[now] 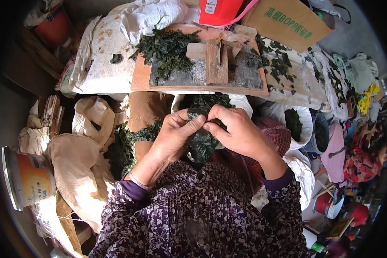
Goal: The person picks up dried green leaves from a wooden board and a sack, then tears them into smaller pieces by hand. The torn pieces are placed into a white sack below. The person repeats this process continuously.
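Close together in front of my chest, both hands hold a dark green piece of dried seaweed [200, 143]. My left hand [175, 132] grips it with the thumb laid over the front, and a broad part hangs below the fingers. The thumb and forefinger of my right hand [233, 127] pinch the seaweed's edge beside the left thumb. Behind the hands, more seaweed [209, 100] shows at the mouth of a white sack. A wooden board [140, 77] lies beyond, bearing a seaweed heap [169, 48] and a wooden block with an upright blade [217, 64].
Seaweed scraps [280, 64] lie across the white-covered work surface [100, 71]. Behind the board are a red container [217, 14] and a cardboard box [287, 24]. A lidded bucket [32, 179] and cloth sacks [74, 158] are at left. A blue bucket [319, 132] stands at right.
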Tool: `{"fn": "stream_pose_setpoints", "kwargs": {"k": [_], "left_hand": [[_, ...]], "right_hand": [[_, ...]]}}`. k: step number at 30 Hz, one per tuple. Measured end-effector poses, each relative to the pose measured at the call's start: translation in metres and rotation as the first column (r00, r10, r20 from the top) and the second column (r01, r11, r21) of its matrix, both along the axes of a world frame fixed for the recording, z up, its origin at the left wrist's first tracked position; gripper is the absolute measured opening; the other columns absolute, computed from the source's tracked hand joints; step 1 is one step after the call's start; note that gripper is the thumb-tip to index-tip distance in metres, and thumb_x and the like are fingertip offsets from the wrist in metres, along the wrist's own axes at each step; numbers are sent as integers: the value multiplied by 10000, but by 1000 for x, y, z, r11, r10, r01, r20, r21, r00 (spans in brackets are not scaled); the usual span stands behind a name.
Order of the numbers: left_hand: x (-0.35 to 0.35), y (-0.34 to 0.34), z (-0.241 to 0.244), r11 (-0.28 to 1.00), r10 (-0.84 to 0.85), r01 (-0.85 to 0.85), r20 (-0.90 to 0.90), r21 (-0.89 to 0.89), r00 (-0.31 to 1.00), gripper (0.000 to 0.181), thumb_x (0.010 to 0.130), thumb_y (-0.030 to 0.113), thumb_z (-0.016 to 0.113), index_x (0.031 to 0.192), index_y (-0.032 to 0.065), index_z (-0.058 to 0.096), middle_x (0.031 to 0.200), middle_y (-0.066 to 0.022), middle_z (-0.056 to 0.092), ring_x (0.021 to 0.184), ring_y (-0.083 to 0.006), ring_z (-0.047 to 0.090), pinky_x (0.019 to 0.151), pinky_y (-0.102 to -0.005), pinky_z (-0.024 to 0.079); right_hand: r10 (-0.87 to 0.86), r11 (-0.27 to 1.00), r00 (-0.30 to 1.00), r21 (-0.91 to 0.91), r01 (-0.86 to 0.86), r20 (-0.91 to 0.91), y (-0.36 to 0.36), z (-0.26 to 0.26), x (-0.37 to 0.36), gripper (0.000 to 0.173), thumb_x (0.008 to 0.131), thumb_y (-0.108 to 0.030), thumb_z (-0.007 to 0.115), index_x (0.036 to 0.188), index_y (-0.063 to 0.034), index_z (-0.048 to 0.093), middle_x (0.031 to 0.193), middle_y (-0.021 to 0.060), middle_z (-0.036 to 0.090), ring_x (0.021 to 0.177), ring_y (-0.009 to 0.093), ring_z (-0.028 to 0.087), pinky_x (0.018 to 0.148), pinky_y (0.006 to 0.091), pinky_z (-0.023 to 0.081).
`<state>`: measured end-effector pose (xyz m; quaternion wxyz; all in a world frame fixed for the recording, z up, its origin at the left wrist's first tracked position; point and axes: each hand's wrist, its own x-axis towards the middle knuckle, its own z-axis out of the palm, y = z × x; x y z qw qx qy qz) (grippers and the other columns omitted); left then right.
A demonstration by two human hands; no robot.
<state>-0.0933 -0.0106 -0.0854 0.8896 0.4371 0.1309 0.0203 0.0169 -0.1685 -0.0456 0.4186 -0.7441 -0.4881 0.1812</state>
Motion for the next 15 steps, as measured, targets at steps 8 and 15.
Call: {"fn": "stream_pose_setpoints", "kwargs": {"k": [8, 15], "left_hand": [[17, -1, -13, 925, 176, -130, -98, 358, 980, 107, 962, 122, 655, 914, 27, 665, 798, 23, 658, 682, -44, 548, 630, -207, 472], [25, 14, 43, 904, 5, -41, 86, 426, 996, 150, 979, 157, 635, 971, 18, 691, 845, 7, 688, 729, -44, 591, 649, -211, 491]], "right_hand": [[48, 970, 760, 151, -189, 648, 9, -23, -45, 152, 843, -82, 672, 854, -47, 524, 707, 54, 503, 616, 152, 552, 546, 327, 520], [-240, 935, 955, 224, 275, -171, -4, -3, -48, 404, 824, -161, 797, 1121, -19, 562, 883, 131, 695, 786, 179, 702, 693, 325, 572]]}}
